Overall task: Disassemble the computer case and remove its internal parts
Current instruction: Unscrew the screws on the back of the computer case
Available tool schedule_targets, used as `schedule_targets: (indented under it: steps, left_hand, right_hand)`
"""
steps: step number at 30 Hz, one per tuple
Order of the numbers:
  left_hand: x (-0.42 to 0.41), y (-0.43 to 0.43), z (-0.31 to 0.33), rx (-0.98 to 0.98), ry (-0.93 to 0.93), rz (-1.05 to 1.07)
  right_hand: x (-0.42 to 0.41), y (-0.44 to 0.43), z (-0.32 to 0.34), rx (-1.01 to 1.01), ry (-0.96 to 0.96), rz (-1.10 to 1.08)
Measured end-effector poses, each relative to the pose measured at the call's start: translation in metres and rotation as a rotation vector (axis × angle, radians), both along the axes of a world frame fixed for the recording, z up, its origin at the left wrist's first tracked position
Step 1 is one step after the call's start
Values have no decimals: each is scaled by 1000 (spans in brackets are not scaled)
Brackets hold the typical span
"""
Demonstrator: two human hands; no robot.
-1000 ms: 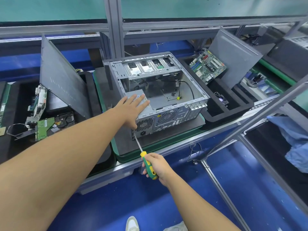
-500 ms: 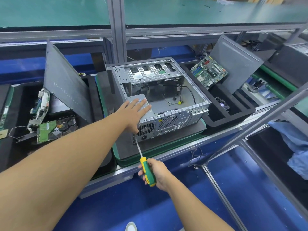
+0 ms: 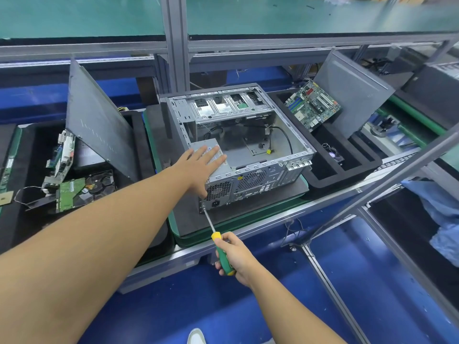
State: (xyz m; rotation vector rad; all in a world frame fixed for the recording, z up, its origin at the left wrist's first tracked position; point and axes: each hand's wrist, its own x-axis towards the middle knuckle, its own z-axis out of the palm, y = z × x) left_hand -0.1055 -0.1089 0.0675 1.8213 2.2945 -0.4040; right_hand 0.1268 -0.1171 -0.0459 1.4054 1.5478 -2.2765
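Note:
An open grey computer case lies on its side on a dark mat in a green tray. Its power supply sits in the near left corner. My left hand rests flat on the power supply with straight fingers. My right hand grips a green and yellow screwdriver. The screwdriver tip touches the case's rear panel at its lower left corner, beside the power socket. Loose black cables lie inside the case.
A black foam tray on the right holds a motherboard and a grey side panel. On the left, another side panel leans over a tray with a hard drive and boards. A slanted metal frame bar crosses at right.
The view has shifted slightly. My left hand stays flat on the power supply and my right hand keeps the screwdriver tip at the rear panel's lower left corner.

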Motion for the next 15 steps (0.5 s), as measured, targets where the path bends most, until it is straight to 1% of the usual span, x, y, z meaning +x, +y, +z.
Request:
schedule_targets:
  steps: [2,5,7,10,15]
  left_hand:
    - [0,0,0,-2,-3,3]
    - [0,0,0,2,-6,9]
    - [-1,0,-1,5,-8,8]
    - [-1,0,-2,7,-7,6]
    - [-2,0,-2,9,1,-1]
  right_hand:
    - [-1,0,2,-11,4,-10]
    - [-5,1,7,-124,-6,-33]
    - [-7,1,8,-155,-30,-30]
    - [-7,0,6,-82,-42,-8]
    - [-2,0,-2,-37,35,-30]
